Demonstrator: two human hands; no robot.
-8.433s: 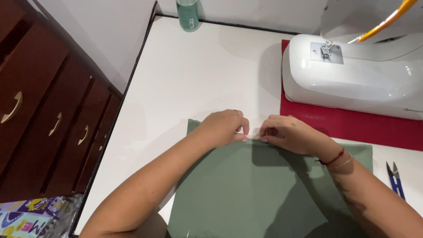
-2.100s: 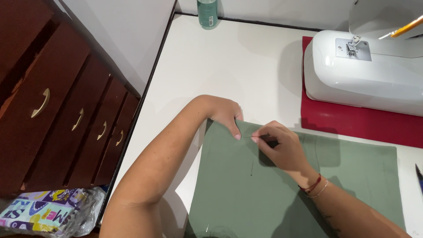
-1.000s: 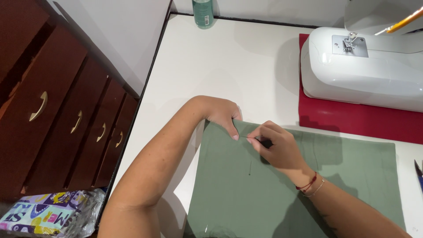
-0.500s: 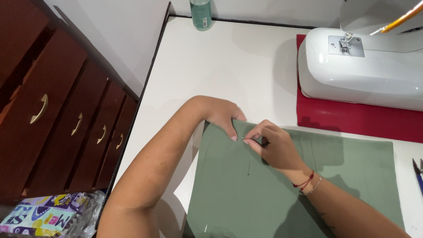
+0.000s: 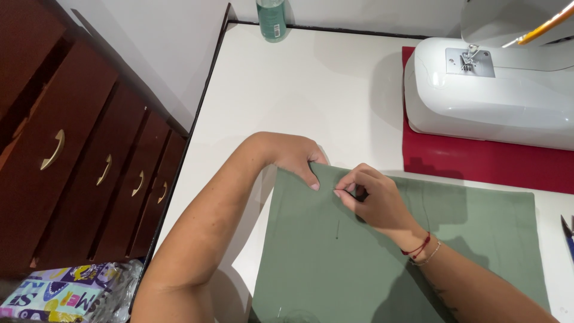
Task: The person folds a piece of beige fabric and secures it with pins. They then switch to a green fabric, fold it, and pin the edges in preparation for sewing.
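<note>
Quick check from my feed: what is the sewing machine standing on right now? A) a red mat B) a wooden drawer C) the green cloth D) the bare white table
A: the white sewing machine stands on a red mat, behind the green cloth that both hands are working on.

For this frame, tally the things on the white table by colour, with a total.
Green: 2 (fabric held down by the left hand and pinched by the right hand; bottle)
White: 1 (sewing machine)
Red: 1 (mat)
Blue: 1 (tool at the right edge, mostly cut off)
Total: 5
</note>
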